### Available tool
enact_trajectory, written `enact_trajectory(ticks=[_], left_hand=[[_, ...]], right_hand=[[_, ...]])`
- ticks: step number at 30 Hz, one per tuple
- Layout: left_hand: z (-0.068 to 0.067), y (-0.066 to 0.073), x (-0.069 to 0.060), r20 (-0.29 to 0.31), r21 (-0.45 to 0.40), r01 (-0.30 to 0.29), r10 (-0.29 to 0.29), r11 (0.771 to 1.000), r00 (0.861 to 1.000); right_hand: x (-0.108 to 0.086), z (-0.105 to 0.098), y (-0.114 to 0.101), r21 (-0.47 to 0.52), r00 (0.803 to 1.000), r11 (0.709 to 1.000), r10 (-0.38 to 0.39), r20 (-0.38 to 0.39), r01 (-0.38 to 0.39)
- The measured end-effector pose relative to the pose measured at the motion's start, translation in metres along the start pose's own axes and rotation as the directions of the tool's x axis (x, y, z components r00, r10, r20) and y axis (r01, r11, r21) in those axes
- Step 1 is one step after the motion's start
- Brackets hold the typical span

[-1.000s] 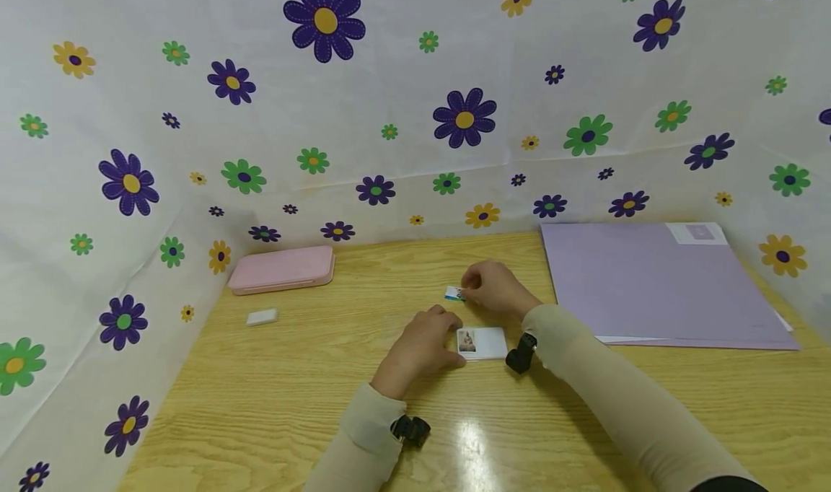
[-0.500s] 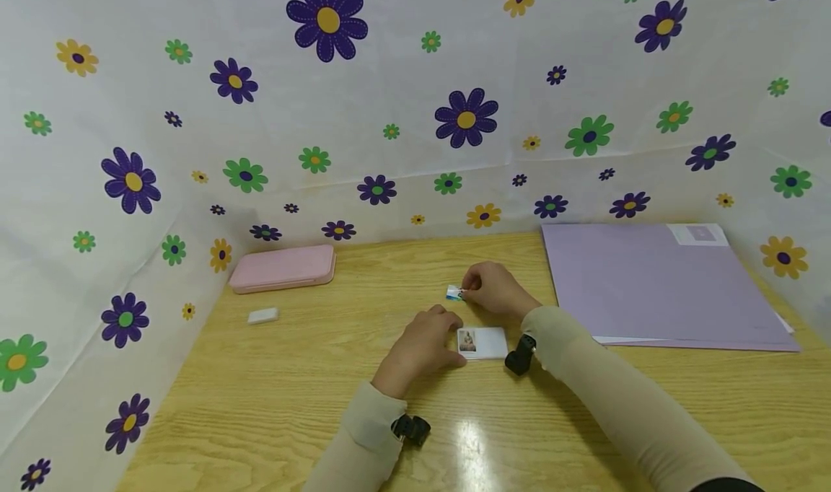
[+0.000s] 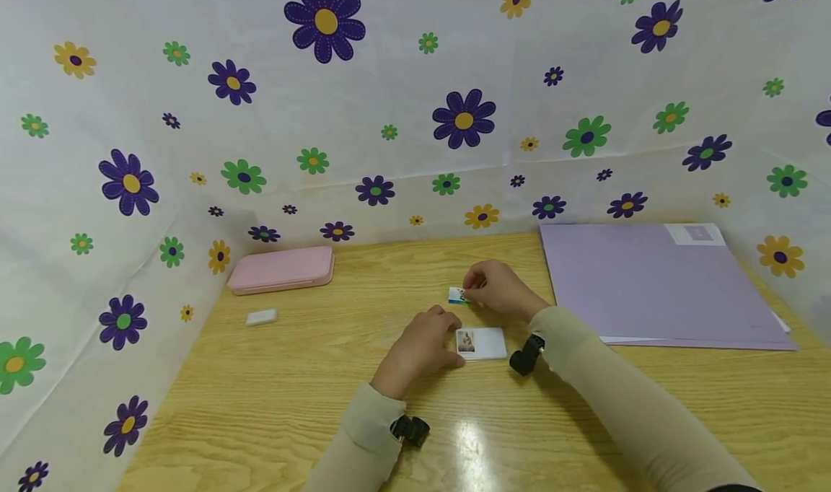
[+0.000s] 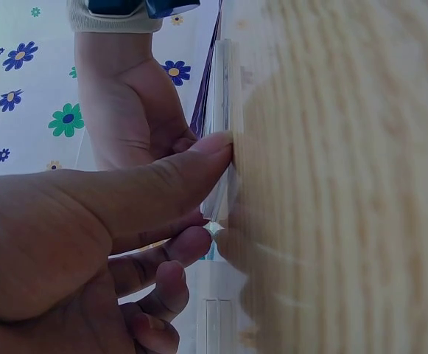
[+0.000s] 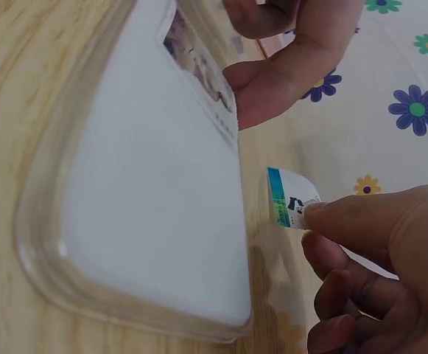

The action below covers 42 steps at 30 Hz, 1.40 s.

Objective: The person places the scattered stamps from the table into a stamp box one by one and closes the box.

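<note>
A white rectangular case with clear edges (image 3: 490, 343) lies flat on the table, a small picture (image 3: 466, 341) at its left end. My left hand (image 3: 418, 344) grips the case's left end between thumb and fingers; in the left wrist view the thumb of that hand (image 4: 110, 214) presses on its edge. Beyond the case, my right hand (image 3: 500, 290) pinches a small sticker-like piece (image 3: 456, 295) by its right side. That piece (image 5: 291, 198) shows a blue-green strip and a dark figure in the right wrist view, held between thumb and forefinger of my right hand (image 5: 390, 258).
A pink case (image 3: 282, 270) lies at the back left with a small white block (image 3: 262, 317) in front of it. Large purple folders (image 3: 656, 283) lie on the right, papers showing beneath. A flowered cloth (image 3: 389, 81) hangs behind the wooden table (image 3: 260, 398).
My right hand has shifted very slightly to the right with the small piece, whose printed face now shows a little more. My left hand and the white case stay in place.
</note>
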<state>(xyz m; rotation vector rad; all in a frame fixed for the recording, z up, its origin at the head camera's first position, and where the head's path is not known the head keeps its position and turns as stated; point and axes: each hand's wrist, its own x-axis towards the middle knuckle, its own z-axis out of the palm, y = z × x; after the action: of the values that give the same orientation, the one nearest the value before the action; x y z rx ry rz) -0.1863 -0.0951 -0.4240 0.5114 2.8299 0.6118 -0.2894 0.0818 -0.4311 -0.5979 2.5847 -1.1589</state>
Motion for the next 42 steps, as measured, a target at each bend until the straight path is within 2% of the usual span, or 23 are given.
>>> enact_trajectory(ticks=[7, 17, 27, 36, 42], left_hand=[[0.0, 0.0, 0.0, -0.005, -0.003, 0.0, 0.0, 1.0, 1.0], [-0.001, 0.002, 0.0, -0.011, 0.0, -0.005, 0.005, 1.0, 1.0], [-0.002, 0.003, -0.002, -0.009, 0.001, 0.001, -0.001, 1.0, 1.0], [0.003, -0.002, -0.006, -0.013, 0.004, -0.008, 0.008, 1.0, 1.0], [0.005, -0.005, -0.009, -0.019, 0.004, -0.034, 0.034, 0.999, 0.999]], right_hand=[[-0.006, -0.004, -0.001, 0.021, 1.0, 1.0, 0.0, 0.006, 0.0], [-0.015, -0.008, 0.002, 0.002, 1.0, 1.0, 0.005, -0.015, -0.005], [-0.03, -0.012, -0.002, 0.001, 0.998, 0.999, -0.049, -0.043, 0.049], [-0.048, -0.009, -0.004, -0.008, 0.997, 0.999, -0.044, -0.058, 0.044], [-0.057, -0.006, -0.001, -0.016, 0.994, 0.997, -0.073, -0.081, 0.071]])
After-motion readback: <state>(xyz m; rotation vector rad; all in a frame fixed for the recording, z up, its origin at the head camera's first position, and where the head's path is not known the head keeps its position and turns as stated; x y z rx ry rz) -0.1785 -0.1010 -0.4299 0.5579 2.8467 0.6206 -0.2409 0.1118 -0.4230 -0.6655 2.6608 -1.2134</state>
